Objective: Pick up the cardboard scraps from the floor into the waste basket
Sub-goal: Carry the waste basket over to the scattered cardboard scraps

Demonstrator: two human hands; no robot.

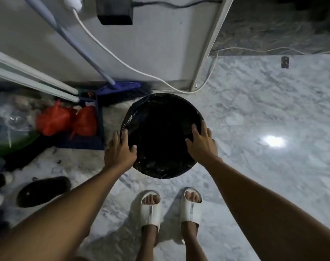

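A round waste basket (pixel 139 108) lined with a black plastic bag stands on the marble floor just ahead of my feet. My left hand (pixel 120 148) grips its left rim, thumb inside and fingers over the edge. On the right rim my right hand (pixel 202 142) holds on the same way. The inside of the basket is dark and I cannot see what it contains. No cardboard scraps show on the floor in this view.
A blue mop (pixel 121 87) leans on the white wall behind the basket, with a white cable (pixel 122 63) running down it. Red bags (pixel 66 119) and clutter sit at the left, a black slipper (pixel 43 191) nearer. Open marble floor (pixel 264 119) lies to the right.
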